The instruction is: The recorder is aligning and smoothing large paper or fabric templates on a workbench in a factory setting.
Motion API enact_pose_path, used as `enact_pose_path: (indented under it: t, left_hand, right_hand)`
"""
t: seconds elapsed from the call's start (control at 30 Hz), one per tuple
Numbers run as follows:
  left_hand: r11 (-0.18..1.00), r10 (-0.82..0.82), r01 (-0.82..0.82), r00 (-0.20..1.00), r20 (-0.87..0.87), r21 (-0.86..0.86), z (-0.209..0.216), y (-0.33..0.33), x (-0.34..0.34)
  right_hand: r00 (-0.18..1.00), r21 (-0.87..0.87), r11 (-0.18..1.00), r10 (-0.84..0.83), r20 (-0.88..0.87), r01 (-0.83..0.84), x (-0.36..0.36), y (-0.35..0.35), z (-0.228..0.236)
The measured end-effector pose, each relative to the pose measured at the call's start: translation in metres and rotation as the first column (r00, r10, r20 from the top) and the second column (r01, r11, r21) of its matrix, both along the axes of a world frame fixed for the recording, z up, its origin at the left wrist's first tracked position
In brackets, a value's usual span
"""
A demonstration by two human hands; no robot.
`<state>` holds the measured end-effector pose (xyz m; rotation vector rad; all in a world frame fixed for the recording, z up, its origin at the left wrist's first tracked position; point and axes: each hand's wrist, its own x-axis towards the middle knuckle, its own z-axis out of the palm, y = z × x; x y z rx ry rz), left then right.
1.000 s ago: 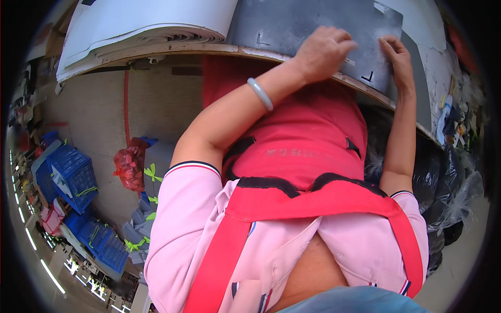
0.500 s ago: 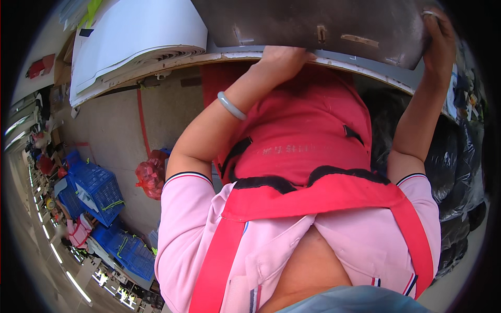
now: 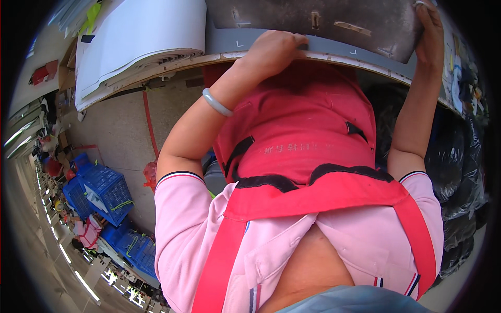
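A dark brown, worn flat board (image 3: 292, 15) with small slots and pale markings tilts over the table at the top of the view. My right hand (image 3: 431, 39) grips its right edge, with the thumb and fingers closed around it. My left hand (image 3: 276, 50) is closed at the table's front edge, just below the board. A small dark bit shows at its fingertips, too hidden to name. Under the board lies a grey flat surface (image 3: 334, 47) with small white corner marks.
A thick stack of large white sheets (image 3: 138, 31) lies on the table to the left. Blue plastic crates (image 3: 107, 190) stand on the floor at the left, near a red bag (image 3: 150, 173). Black plastic bags (image 3: 449, 161) are piled at the right, below the table.
The board has shifted slightly up and left with my right hand, baring more of the grey surface. My left hand has come out from beneath its lower edge, its fingers now showing closed.
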<state>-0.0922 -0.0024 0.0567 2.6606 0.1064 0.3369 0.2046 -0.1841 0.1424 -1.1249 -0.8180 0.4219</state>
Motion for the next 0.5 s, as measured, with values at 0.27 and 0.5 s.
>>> enact_pose_path:
  t: [0.27, 0.5]
  left_hand:
    - [0.991, -0.07, 0.067, 0.997, -0.029, -0.115, 0.006, 0.018, 0.001]
    - [0.996, -0.029, 0.034, 0.997, 0.066, -0.077, -0.008, 0.022, 0.0]
  right_hand:
    - [0.991, 0.01, 1.0, -0.02, -0.13, 0.021, -0.001, 0.009, -0.009]
    - [0.988, 0.024, 0.998, 0.053, -0.144, -0.05, -0.003, 0.014, -0.015]
